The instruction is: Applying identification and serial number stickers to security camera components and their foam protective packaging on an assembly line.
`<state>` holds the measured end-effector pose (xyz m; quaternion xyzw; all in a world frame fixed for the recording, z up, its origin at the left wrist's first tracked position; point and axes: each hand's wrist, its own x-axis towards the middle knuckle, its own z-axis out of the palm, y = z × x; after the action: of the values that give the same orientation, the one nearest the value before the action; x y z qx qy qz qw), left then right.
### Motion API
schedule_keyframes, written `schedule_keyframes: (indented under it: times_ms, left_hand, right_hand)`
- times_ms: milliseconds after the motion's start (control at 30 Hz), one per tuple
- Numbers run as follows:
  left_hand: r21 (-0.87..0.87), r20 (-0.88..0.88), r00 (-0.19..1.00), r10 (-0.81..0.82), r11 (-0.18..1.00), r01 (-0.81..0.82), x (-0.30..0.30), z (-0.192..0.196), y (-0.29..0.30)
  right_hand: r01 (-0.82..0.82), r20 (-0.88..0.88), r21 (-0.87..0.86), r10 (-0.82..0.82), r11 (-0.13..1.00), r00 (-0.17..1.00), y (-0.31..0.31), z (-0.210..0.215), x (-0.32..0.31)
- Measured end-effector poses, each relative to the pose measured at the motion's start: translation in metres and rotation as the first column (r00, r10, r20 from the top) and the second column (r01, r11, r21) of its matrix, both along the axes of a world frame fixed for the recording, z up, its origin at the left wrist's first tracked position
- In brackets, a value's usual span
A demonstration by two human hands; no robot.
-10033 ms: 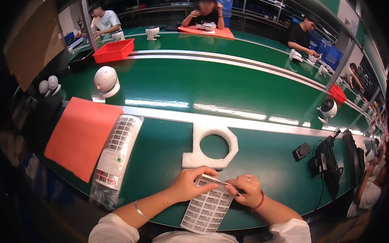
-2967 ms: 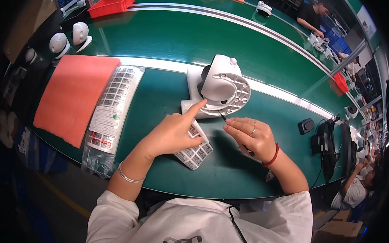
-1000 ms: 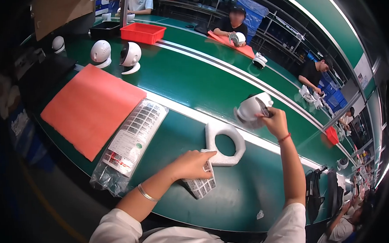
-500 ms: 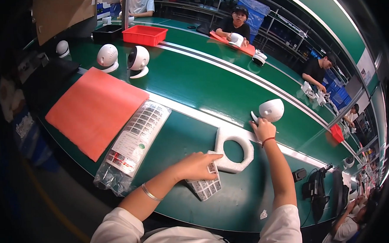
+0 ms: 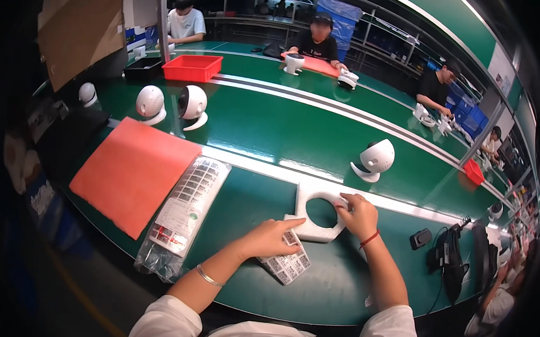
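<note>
My left hand is closed on a sheet of printed labels, its index finger stretched toward a white foam ring on the green worktop. At the ring's right rim is my right hand, thumb and fingers bent round the edge. The foam has a large round hole and lies flat. Beyond it, on the green belt, stands a white round-headed camera on a curved foot, apart from both hands. To the left lies a clear plastic bag of label sheets.
An orange-red mat covers the worktop's left. Two more white cameras stand behind it, near a red bin. Black cabled equipment and a small black device sit at right. Co-workers sit across the belt.
My right hand has let go of the white camera on the belt and come back to the foam ring. My left hand still holds the labels. A co-worker opposite has shifted a white device.
</note>
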<state>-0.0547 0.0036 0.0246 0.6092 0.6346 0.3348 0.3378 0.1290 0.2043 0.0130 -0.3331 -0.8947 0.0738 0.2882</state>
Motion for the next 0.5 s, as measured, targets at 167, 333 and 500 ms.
schedule_keyframes:
  times_ms: [167,333,500]
  left_hand:
    - [0.109,0.174,0.985,0.007,0.994,-0.026,0.003,0.002,0.005]
    - [-0.016,0.447,0.894,0.023,1.0,-0.018,0.004,0.006,0.004]
    - [0.028,0.659,0.75,0.052,0.995,-0.094,0.003,0.0,0.005]
  right_hand:
    - [-0.012,0.011,0.081,0.011,0.997,1.0,-0.001,-0.001,0.005]
    - [-0.022,-0.007,0.086,0.022,0.996,1.0,-0.002,-0.008,0.007]
    - [-0.032,-0.034,0.086,0.035,0.996,0.999,-0.004,-0.01,0.003]
